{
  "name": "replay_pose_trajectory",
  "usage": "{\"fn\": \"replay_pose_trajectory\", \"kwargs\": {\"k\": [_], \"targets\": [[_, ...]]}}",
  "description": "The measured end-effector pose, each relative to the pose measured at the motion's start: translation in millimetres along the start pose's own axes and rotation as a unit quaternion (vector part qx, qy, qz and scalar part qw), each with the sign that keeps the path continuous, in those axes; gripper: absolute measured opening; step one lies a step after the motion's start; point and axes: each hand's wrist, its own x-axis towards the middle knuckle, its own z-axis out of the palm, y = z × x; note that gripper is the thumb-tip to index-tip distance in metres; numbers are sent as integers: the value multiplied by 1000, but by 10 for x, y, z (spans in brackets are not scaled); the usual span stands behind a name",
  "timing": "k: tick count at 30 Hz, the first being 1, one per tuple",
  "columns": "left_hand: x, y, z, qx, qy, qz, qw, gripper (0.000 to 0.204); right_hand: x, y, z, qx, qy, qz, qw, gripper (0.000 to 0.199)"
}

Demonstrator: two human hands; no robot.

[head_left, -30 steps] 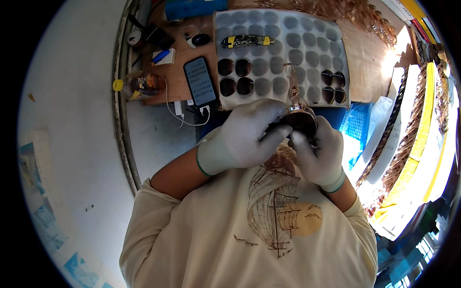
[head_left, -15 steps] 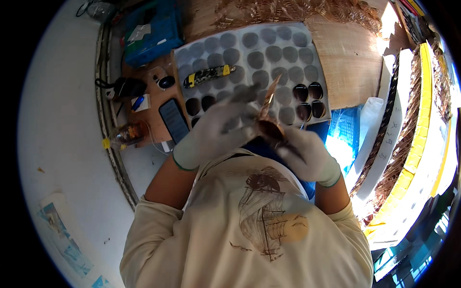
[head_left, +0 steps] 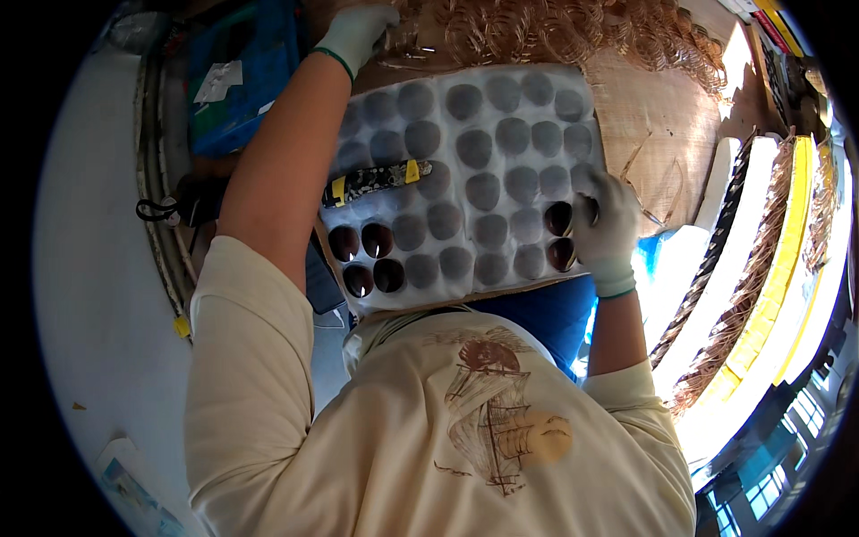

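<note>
My left hand (head_left: pixel 360 34), in a pale glove, reaches to the far edge of the table, beside the pile of brown translucent eyeglass frames (head_left: pixel 510 34). Its fingers are bent together; what they hold, if anything, cannot be made out. Over the right side of the padded tray (head_left: pixel 470 197) is my gloved right hand (head_left: pixel 610 224), its fingers curled round a dark sunglass lens (head_left: pixel 589 211). Two more dark lenses (head_left: pixel 560 234) lie just left of it. A single brown eyeglass frame (head_left: pixel 646 192) rests on the wood right of the tray.
Several dark lenses (head_left: pixel 377 240) sit at the tray's near left, among rows of grey round spots. A yellow-and-black patterned utility knife (head_left: pixel 376 182) lies across the tray. A blue case (head_left: pixel 242 80) stands at far left. Long trays of brown frames (head_left: pixel 744 268) line the right side.
The brown eyeglass frame has gone from between my hands; one lies right of the tray. My left hand has moved far forward to the pile, my right hand onto the lenses.
</note>
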Motion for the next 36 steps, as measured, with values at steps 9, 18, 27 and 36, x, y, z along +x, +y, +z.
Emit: {"fn": "replay_pose_trajectory", "kwargs": {"k": [9, 18, 27, 36], "targets": [[-2032, 706, -53, -184, 71, 183, 963, 22, -97, -1886, 900, -41, -282, -191, 939, 35], [-4236, -98, 184, -134, 46, 173, 975, 43, -343, -1768, 627, 53, -281, -165, 944, 30], [-4738, 82, 268, -22, -108, 85, 990, 56, -1230, -1593, -637, 492, -53, -63, 866, 35], [-4621, 119, 459, 94, -150, 194, 965, 57, -1351, -1483, -785, 477, 76, -89, 871, 31]]}}
